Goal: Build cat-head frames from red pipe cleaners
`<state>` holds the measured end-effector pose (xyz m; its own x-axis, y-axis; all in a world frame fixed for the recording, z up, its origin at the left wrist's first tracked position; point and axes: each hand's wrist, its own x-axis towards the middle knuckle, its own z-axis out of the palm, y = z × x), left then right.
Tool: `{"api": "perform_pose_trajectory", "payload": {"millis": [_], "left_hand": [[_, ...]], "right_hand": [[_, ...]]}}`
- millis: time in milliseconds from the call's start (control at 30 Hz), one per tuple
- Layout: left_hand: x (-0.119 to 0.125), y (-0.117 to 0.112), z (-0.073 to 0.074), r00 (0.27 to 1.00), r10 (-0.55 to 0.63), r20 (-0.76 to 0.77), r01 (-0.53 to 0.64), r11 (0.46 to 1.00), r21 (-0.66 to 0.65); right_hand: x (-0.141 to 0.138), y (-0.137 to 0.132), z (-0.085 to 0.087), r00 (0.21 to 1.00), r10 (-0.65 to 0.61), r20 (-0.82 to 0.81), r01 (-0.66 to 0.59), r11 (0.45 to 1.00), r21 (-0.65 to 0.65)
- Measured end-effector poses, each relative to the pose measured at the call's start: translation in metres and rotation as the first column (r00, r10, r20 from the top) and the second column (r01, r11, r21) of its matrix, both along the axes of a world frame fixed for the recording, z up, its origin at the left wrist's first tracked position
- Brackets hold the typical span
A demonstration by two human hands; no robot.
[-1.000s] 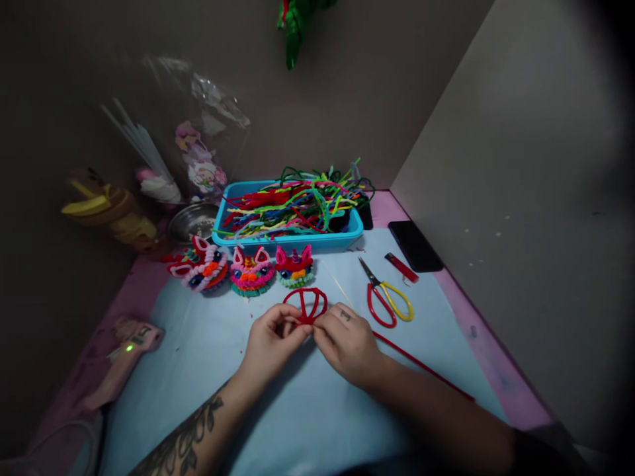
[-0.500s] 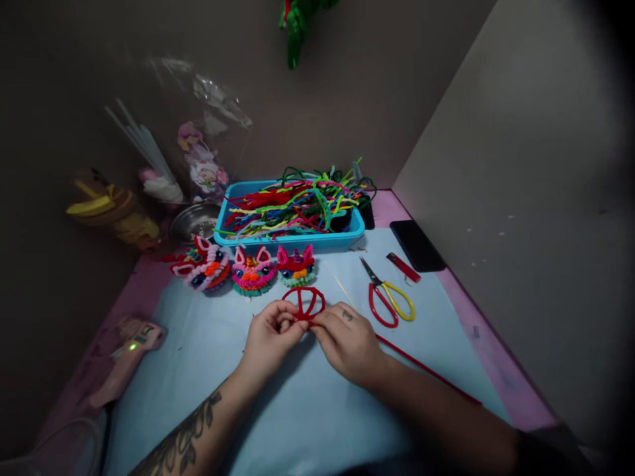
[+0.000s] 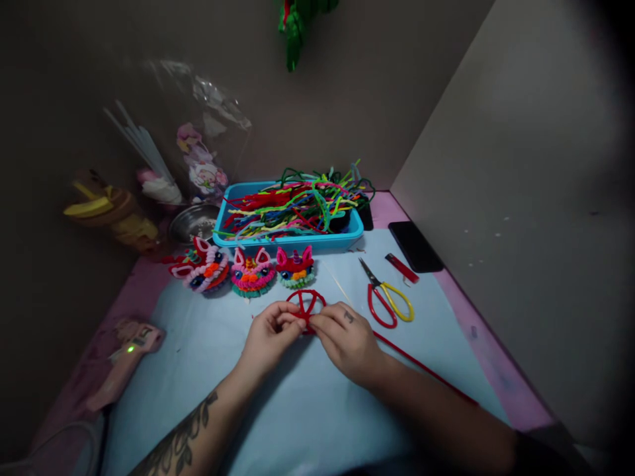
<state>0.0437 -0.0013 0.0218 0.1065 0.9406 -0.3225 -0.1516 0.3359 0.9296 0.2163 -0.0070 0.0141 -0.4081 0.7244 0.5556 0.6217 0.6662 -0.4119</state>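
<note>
Between my two hands is a red pipe cleaner frame, a round hoop with spokes that meet near its middle. My left hand pinches it on the left side, thumb against fingers. From the other side my right hand grips it close to where the spokes meet. The fingertips nearly touch and hide part of the frame. A long red pipe cleaner runs out from beneath my right hand toward the lower right; whether it joins the frame is hidden.
A blue basket holds many coloured pipe cleaners. Three fuzzy lion-like heads stand before it. To the right lie scissors, a red strip-shaped item and a black phone. A pink tool with a green light lies left.
The red frame has tilted slightly, so its lower rim now shows beneath my fingertips. My hands keep their pinch in almost the same place.
</note>
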Motion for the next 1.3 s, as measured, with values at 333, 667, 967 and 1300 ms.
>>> {"api": "perform_pose_trajectory", "payload": {"millis": [333,667,967,1300], "left_hand": [[0.004,-0.002,0.007,0.999,0.033,-0.043,-0.034,0.999,-0.029],[0.003,-0.002,0.008,0.997,0.062,-0.042,-0.062,0.998,-0.008],[0.007,-0.004,0.010,0.982,0.089,-0.164,-0.083,0.996,0.045],[0.007,-0.007,0.000,0.987,0.016,-0.161,0.003,0.993,0.116]], "right_hand": [[-0.003,0.001,0.003,1.000,0.012,0.009,-0.012,0.998,0.055],[-0.001,0.000,-0.001,0.999,0.008,-0.035,-0.007,1.000,0.004],[-0.006,0.001,0.002,1.000,-0.003,0.018,0.002,0.999,0.043],[-0.007,0.002,0.002,0.992,0.003,0.130,-0.016,0.995,0.096]]}}
